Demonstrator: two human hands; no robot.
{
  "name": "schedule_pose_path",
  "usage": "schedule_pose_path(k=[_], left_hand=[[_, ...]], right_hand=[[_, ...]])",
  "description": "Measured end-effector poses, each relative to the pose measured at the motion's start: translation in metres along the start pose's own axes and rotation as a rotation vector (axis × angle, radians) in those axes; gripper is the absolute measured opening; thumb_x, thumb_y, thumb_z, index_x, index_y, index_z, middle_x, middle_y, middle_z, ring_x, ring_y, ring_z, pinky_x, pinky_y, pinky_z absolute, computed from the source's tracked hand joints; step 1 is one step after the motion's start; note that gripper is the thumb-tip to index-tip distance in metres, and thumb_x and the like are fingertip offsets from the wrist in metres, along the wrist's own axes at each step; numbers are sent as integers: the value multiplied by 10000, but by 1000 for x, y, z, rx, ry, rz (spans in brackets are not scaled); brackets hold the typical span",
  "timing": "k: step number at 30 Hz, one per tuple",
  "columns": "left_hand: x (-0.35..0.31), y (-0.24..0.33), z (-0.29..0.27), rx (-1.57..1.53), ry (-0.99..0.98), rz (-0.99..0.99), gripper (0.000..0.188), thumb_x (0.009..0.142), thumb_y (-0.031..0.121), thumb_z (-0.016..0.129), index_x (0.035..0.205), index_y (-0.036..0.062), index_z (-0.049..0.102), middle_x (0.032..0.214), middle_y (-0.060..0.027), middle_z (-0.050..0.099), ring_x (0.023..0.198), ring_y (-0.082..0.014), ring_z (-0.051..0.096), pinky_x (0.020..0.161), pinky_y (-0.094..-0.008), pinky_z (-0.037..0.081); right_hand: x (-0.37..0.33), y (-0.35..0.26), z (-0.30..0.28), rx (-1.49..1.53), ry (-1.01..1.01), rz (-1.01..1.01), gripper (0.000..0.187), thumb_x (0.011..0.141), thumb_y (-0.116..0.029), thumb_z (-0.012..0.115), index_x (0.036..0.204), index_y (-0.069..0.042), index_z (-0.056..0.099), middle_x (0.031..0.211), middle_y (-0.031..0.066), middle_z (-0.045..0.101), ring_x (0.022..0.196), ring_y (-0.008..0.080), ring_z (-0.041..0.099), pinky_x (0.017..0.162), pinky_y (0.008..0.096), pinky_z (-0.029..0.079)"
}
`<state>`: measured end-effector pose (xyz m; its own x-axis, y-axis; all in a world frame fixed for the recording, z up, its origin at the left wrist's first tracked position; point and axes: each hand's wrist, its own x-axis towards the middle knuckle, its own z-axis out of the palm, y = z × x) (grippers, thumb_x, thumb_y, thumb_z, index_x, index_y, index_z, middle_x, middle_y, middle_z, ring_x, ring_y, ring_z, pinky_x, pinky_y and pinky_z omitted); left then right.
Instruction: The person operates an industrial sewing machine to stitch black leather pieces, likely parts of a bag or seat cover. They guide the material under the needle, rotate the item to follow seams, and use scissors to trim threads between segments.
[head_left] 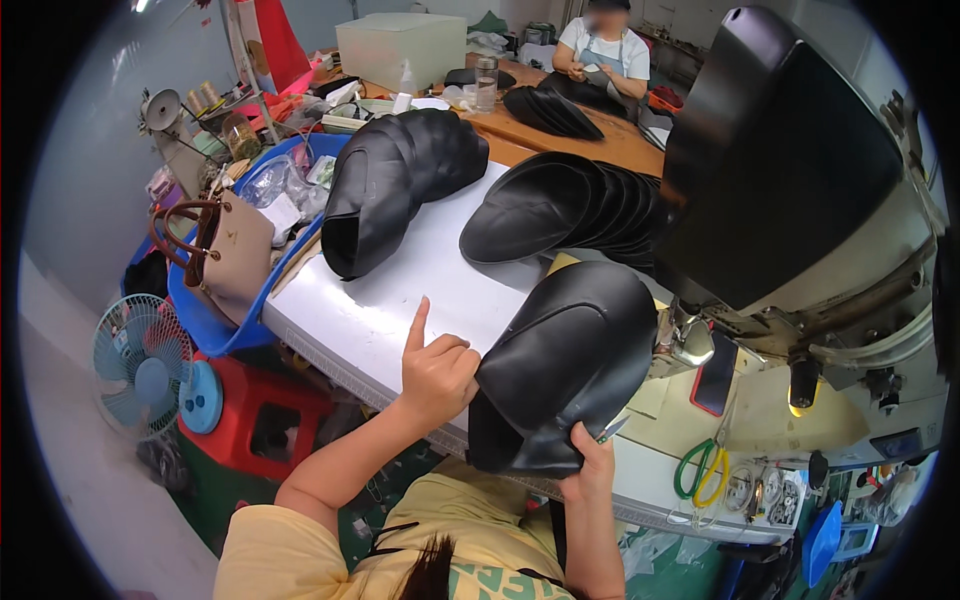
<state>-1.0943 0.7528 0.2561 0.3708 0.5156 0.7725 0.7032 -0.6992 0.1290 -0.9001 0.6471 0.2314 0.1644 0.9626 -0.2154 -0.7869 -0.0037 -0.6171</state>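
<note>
In front of me is a black leather shoe upper [575, 345], tilted over the front edge of the white table. My left hand [438, 375] is at its left edge, index finger stretched upward and the other fingers curled against the leather; the thumb is hidden. My right hand [592, 462] pinches the lower right edge of the upper. A small pointed metal blade [614, 427] sticks out beside the right thumb; its handle is hidden. Beyond lie a row of nested black uppers [535, 205] and another bundle of black uppers [370, 190].
A black sewing machine [790, 170] looms at right. Near it are a phone [713, 375] and green-and-yellow-handled scissors [703, 472]. At left are a blue bin [215, 325], a handbag [238, 255], a fan [150, 370] and a red stool [250, 415]. A person [605, 55] sits across the wooden table.
</note>
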Motion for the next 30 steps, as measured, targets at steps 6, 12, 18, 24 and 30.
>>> schedule_pose_path(k=[6, 12, 18, 24, 30], left_hand=[[3, 9, -25, -79, 142, -126, 150, 568, 43, 638, 633, 57, 503, 610, -44, 494, 634, -227, 555, 1033, -551, 307], [8, 15, -30, -241, 97, 121, 267, 617, 46, 662, 880, 46, 618, 918, -113, 602, 889, -275, 608, 968, -511, 399], [26, 32, -22, -531, -38, 323, 365, 666, -41, 527, 1009, 11, 643, 1130, -186, 611, 1055, -364, 592, 880, -451, 487], [46, 42, -13, -515, 20, 284, 425, 609, -79, 491, 1010, -45, 629, 1059, -222, 639, 1004, -390, 621, 865, -435, 509], [88, 62, 28, -534, 24, 338, 411, 600, -103, 554, 1000, -54, 633, 1057, -191, 647, 996, -340, 634, 834, -392, 531]], right_hand=[[3, -4, -5, 50, -90, 61, 550, 776, -69, 676, 1266, -3, 433, 1158, 145, 583, 1037, 299, 595, 902, 430, 500], [-1, -16, 3, 70, -116, 95, 520, 784, -64, 663, 1252, 2, 447, 1144, 146, 594, 1004, 295, 614, 872, 424, 520], [0, -39, 20, 24, -133, 141, 463, 794, -60, 654, 1209, 43, 477, 1084, 167, 618, 956, 280, 642, 827, 402, 546], [1, -61, 16, 68, -214, 116, 607, 761, -106, 714, 1264, 43, 409, 1162, 184, 573, 1026, 287, 611, 874, 432, 520], [4, -99, 15, -125, -31, -146, 524, 731, -51, 684, 1193, 29, 449, 1063, 131, 598, 925, 224, 629, 825, 362, 533]])
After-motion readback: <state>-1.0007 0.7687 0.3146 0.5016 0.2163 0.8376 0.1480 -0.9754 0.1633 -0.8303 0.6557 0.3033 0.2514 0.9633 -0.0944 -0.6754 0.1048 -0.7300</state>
